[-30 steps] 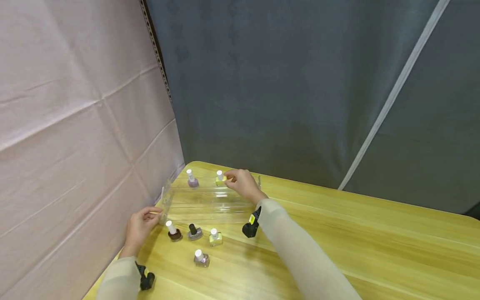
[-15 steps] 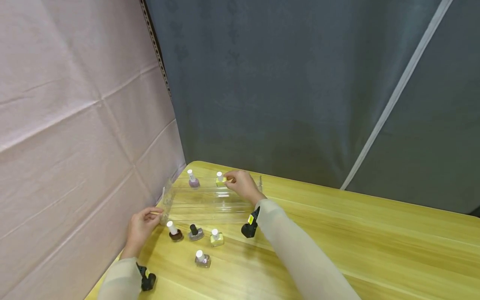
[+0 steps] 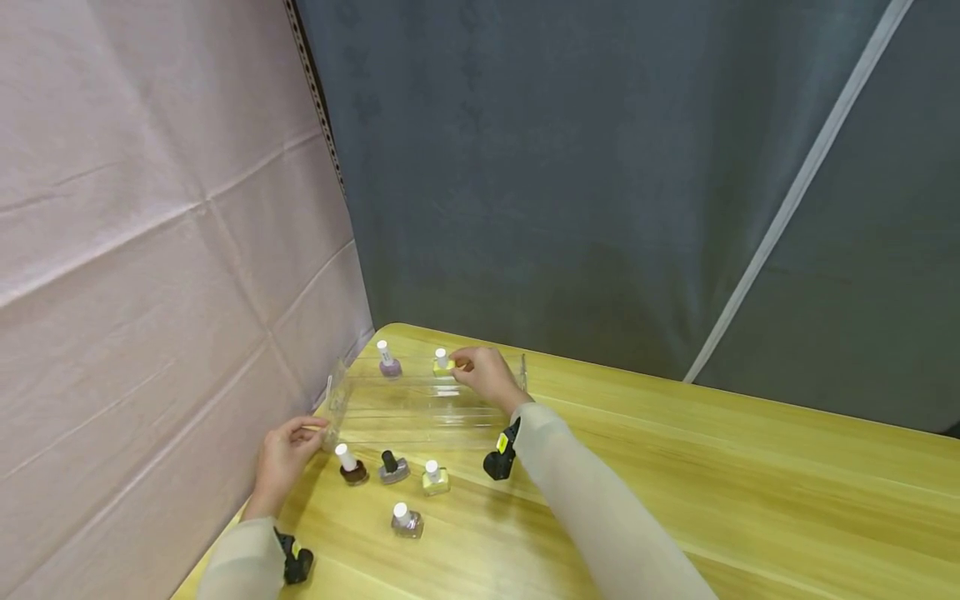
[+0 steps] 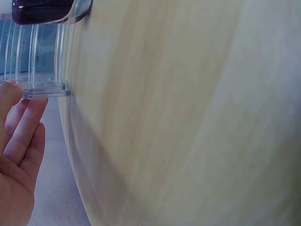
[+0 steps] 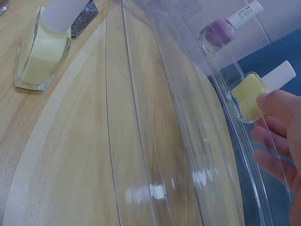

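Observation:
A clear stepped acrylic rack (image 3: 390,410) stands on the table. My left hand (image 3: 283,454) pinches its left end panel (image 4: 47,88) between thumb and fingers. On the rack's top tier, my right hand (image 3: 489,379) holds a yellow nail polish bottle (image 5: 249,97) with a white cap, thumb on the glass. A purple nail polish bottle (image 3: 390,367) stands on the same tier to the left. In front of the rack are a dark brown bottle (image 3: 354,473), a grey glitter bottle with a black cap (image 3: 393,472) and a second yellow bottle (image 3: 436,481).
Nearer the front stands a mauve-grey nail polish bottle (image 3: 408,524) with a white cap. The wooden table (image 3: 675,467) extends right. A pale cloth wall (image 3: 225,350) borders its left side and a dark curtain (image 3: 570,208) hangs behind.
Both hands keep their places on the rack and the yellow bottle. Only the head view has shifted very slightly.

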A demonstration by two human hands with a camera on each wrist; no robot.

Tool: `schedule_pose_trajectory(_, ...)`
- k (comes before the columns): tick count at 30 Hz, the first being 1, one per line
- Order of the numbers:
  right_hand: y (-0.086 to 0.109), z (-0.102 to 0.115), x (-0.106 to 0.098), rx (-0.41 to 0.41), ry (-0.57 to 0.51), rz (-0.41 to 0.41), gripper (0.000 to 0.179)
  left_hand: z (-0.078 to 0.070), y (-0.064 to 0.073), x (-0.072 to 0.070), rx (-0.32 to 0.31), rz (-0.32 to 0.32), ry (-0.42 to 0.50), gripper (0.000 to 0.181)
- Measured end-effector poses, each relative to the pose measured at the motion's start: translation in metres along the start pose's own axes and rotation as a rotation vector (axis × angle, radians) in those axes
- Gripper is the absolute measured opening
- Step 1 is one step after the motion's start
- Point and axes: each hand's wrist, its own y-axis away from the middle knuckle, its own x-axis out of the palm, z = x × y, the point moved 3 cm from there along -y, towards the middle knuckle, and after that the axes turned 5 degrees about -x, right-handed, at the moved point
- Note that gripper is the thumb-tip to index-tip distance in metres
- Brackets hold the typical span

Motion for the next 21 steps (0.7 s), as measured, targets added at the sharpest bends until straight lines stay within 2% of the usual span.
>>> schedule_pose_trajectory(21, 0.0020, -0.0086, 0.0012, -0.003, -0.071, 0.007, 0.026, -0.0006, -0.0024, 0.0019, 0.017, 0.000, -0.008, 0.012)
